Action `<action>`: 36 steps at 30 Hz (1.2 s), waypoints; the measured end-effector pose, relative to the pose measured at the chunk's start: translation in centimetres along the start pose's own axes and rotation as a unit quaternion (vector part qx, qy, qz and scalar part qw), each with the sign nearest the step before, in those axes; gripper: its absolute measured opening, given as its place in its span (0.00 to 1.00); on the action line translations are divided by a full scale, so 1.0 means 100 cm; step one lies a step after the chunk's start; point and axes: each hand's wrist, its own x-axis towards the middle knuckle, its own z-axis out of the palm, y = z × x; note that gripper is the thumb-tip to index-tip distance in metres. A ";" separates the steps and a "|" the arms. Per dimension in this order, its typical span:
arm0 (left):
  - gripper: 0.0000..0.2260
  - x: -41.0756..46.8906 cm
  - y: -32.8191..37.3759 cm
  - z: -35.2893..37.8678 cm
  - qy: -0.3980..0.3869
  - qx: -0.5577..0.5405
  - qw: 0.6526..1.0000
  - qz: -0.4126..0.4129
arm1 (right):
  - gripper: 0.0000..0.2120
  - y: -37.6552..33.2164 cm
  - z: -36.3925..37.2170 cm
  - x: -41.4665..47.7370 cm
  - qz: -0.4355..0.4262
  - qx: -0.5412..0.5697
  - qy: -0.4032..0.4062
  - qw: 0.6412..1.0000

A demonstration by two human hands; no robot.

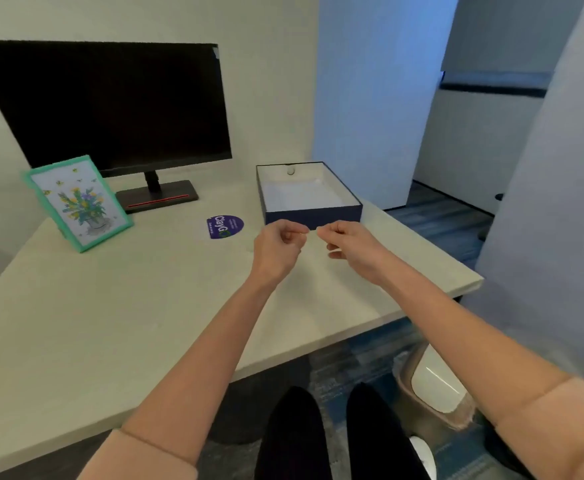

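Observation:
My left hand point(278, 245) and my right hand point(351, 245) are raised side by side over the pale desk point(117, 306), just in front of an open dark blue box point(313, 213). Both hands have curled fingers, and their fingertips pinch the two ends of something very thin stretched between them point(312, 231); it is too fine to identify. The box has a white lining, and a small round object point(290, 171) sits at its far inner wall.
A dark monitor point(110, 105) on a stand occupies the back left. A teal-framed flower picture point(77, 202) leans in front of it. A round purple sticker point(224, 226) lies on the desk left of the box. The desk edge runs close on the right, above blue carpet.

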 end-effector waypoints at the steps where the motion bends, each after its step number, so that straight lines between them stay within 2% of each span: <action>1: 0.07 0.001 0.008 0.021 -0.019 -0.009 1.000 0.008 | 0.05 0.004 -0.021 -0.005 0.004 0.000 0.018 1.000; 7: 0.07 -0.007 0.053 0.159 -0.139 -0.047 0.989 0.007 | 0.06 0.040 -0.148 -0.046 0.043 -0.009 0.132 0.990; 11: 0.07 -0.022 0.057 0.235 -0.200 -0.062 0.978 -0.004 | 0.07 0.071 -0.204 -0.070 0.073 0.012 0.188 0.979; 16: 0.07 -0.044 0.034 0.314 -0.282 -0.053 0.957 -0.036 | 0.08 0.130 -0.253 -0.087 0.132 0.049 0.237 0.961; 21: 0.07 -0.055 -0.033 0.375 -0.335 0.007 0.937 -0.099 | 0.09 0.218 -0.271 -0.084 0.195 0.081 0.282 0.936; 25: 0.07 -0.042 -0.102 0.419 -0.320 0.056 0.929 -0.178 | 0.06 0.301 -0.270 -0.075 0.252 0.090 0.276 0.923; 30: 0.06 -0.027 -0.180 0.459 -0.321 0.127 0.909 -0.233 | 0.05 0.389 -0.257 -0.060 0.313 0.088 0.248 0.912; 36: 0.06 -0.027 -0.257 0.497 -0.337 0.164 0.888 -0.266 | 0.06 0.461 -0.239 -0.037 0.346 -0.015 0.179 0.921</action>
